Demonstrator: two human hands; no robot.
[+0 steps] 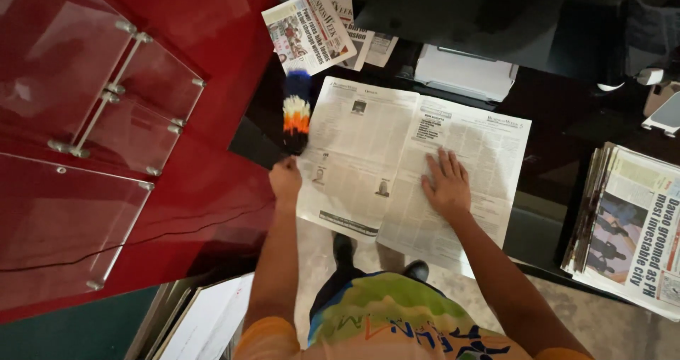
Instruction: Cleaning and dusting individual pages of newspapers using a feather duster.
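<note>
The left hand (pixel 285 178) grips a fluffy striped duster (pixel 297 112) — it points straight away, beside the big open newspaper (pixel 354 154) — where the right hand (pixel 446 183) lies flat, fingers spread.

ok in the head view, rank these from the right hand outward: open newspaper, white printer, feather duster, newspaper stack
1. open newspaper, under the right hand.
2. white printer, beyond it, up the desk.
3. feather duster in the left hand, and newspaper stack at the far right: too close to call.

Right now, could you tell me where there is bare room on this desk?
Bare dark desk lies between the open newspaper and the newspaper stack. The far edge is crowded by the white printer and folded papers. Left hand grips a duster; right hand presses the newspaper.
</note>
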